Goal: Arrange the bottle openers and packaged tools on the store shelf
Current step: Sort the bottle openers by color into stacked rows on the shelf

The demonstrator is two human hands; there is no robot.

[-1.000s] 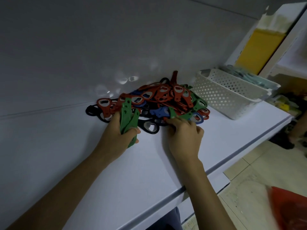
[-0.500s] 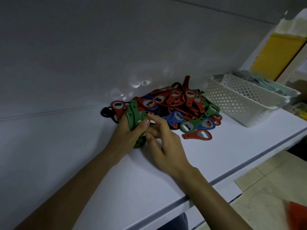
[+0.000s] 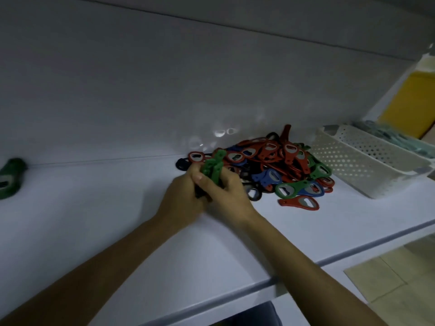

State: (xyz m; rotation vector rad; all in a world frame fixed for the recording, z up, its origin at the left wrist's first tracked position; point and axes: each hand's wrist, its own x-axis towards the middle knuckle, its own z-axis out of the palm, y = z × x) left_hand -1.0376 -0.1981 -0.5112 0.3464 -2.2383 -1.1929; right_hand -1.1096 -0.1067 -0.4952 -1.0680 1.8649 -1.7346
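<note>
A: Green openers [image 3: 213, 168]?
B: Upright bundle, frame centre; left hand [image 3: 181, 201] and right hand [image 3: 229, 196] both curled round it.
A: Rest?
B: Mixed pile [image 3: 284, 161] on the shelf [image 3: 106, 227] just right of the hands, white basket [image 3: 367, 168] far right, stray green opener [image 3: 10, 177] at the left edge.

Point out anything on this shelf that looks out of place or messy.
The bottle openers lie in a tangled, mixed-colour heap beside the white basket, not in rows. One red opener lies loose at the heap's front edge. A green item sits alone at the far left, well away from the heap; too blurred to identify.
</note>
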